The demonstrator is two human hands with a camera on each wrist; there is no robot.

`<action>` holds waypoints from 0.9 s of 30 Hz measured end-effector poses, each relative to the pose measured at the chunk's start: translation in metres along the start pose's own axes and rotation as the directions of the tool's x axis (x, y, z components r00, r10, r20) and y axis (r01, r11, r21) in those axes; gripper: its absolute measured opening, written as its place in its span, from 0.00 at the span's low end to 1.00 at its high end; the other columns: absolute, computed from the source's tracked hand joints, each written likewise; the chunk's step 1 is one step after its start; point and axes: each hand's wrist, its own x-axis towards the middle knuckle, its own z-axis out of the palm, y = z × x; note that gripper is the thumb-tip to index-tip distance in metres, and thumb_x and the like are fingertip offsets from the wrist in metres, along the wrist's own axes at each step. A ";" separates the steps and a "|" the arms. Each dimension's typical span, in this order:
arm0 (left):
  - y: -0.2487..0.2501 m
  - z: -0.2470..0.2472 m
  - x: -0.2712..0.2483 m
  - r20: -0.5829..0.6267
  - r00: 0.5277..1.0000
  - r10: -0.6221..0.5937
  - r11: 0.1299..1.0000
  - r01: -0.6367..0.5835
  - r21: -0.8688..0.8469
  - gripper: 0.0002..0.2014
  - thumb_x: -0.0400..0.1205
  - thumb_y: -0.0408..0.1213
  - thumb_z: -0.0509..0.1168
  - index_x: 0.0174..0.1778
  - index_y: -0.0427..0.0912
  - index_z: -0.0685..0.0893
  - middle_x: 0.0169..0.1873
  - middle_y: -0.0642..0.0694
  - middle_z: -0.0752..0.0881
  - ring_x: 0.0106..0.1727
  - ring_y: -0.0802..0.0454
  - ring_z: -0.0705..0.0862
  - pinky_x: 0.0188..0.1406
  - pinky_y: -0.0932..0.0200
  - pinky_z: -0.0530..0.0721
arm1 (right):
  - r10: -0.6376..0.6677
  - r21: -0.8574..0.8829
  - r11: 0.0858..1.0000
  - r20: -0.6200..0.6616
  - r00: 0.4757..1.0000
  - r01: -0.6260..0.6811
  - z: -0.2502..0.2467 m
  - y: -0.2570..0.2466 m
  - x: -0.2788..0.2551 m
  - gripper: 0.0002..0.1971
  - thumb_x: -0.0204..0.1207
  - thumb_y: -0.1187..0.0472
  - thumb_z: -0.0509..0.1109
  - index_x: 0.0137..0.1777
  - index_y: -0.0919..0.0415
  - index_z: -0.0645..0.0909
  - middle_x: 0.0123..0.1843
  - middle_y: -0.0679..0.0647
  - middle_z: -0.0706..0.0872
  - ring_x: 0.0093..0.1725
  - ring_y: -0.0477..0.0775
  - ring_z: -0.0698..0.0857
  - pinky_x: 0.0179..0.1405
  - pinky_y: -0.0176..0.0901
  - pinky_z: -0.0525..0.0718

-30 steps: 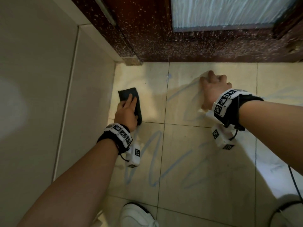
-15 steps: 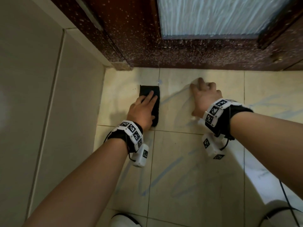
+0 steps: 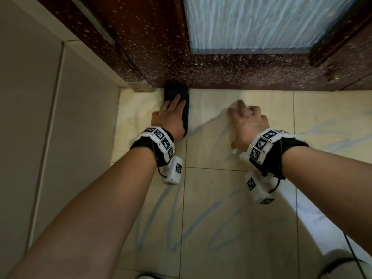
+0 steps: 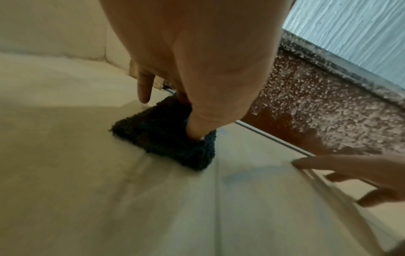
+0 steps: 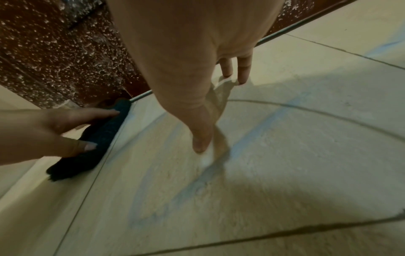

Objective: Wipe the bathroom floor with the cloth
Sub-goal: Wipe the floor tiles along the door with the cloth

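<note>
The dark cloth (image 3: 177,101) was pressed flat on the bathroom floor (image 3: 231,218) under the left hand (image 3: 171,117), at the far edge of the tiles, with its far end touching the foot of the speckled brown door (image 3: 221,73) near the corner by the door frame. The fingers (image 4: 197,124) of that hand were laid out nearly straight on top of the cloth, pressing down rather than curling round it. The right hand (image 3: 245,125) was propped on the bare tile beside it, well clear of the cloth, its fingers (image 5: 200,143) spread and bent only slightly, with nothing held.

The wiping was judged to be partly done at best. The patch of tile between the cloth and the left wall (image 3: 60,137) looked plain and free of marks, whereas pale blue streaks (image 3: 161,228) were seen across the nearer tiles, beneath the right hand and further off to the right (whether these were chalk, cleaner or damp trails could not be told). Most of the visible floor was therefore taken as yet to be covered, the strip along the door being the part in hand.

No containers were seen in any view: no bucket, basin or bottle, and so nothing could be said of contents.
</note>
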 end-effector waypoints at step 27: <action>-0.039 0.037 -0.059 0.015 0.999 -0.052 0.988 0.053 -0.146 0.42 0.77 0.30 0.67 0.85 0.55 0.54 0.86 0.59 0.44 0.85 0.51 0.50 0.77 0.36 0.66 | -0.004 0.006 1.000 0.025 1.000 0.004 -0.008 -0.003 -0.008 0.54 0.63 0.48 0.83 0.84 0.50 0.53 0.85 0.55 0.49 0.79 0.71 0.57 0.71 0.64 0.73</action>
